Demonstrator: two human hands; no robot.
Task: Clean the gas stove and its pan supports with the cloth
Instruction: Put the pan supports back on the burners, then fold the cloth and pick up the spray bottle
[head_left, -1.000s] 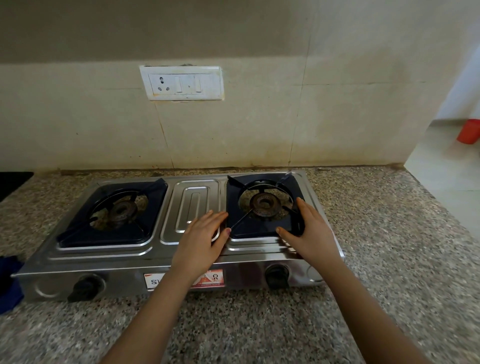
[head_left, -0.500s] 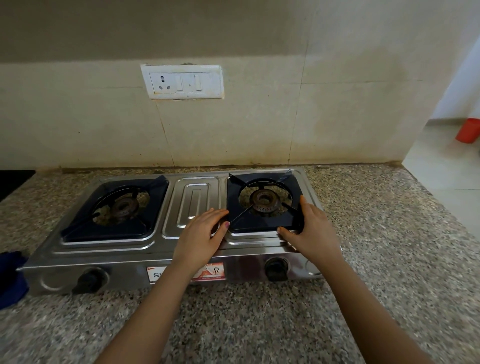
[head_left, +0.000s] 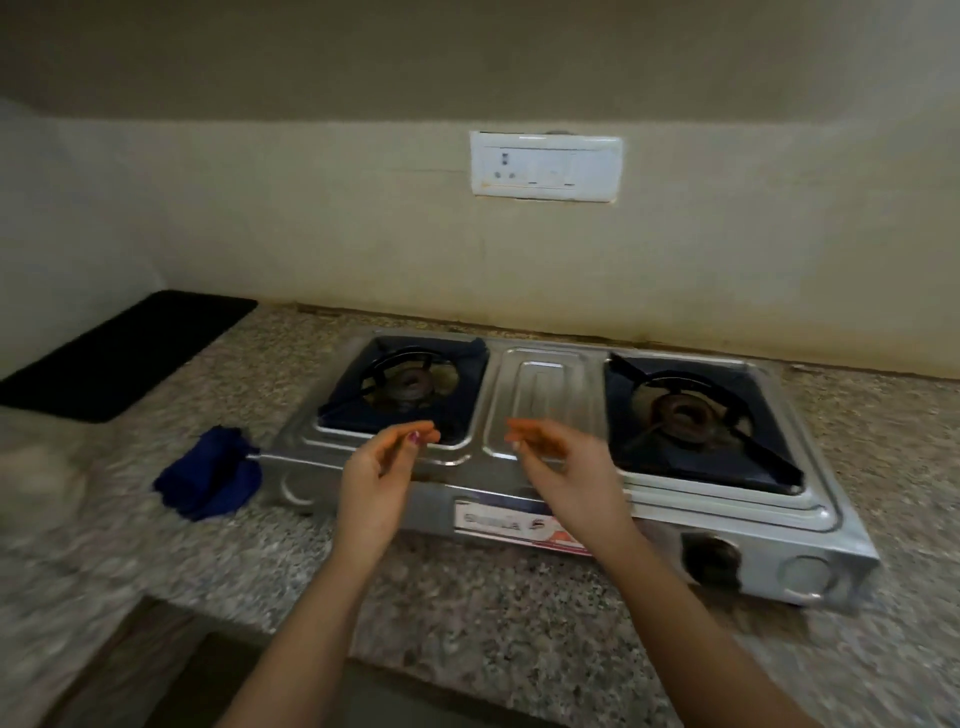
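Stove (head_left: 540, 400) sits on the countertop (head_left: 467, 597) toward its back edge, skewed, with its right end nearer the front. Both pan supports are seated over their burners: left pan support (head_left: 470, 400), right pan support (head_left: 753, 415).

Cloth (head_left: 208, 475): dark blue, bunched in a heap on the countertop, touching the stove's front left corner. No clear long axis; slightly drawn out from that corner toward the counter's front left.

Left hand (head_left: 382, 467): above the stove's front edge, near the left pan support, fingers loosely curled toward the thumb, holding nothing. Right hand (head_left: 563, 462): above the middle panel, same loose curl, nothing held. Both blurred.

Key relation: the cloth lies to the left of both hands and lower, at counter level. The left hand is the nearer, with a clear path past the stove's front left corner; the right would have to cross over.

Judgement: no wiping in hand yet; fetching the cloth comes first, most likely with the left.
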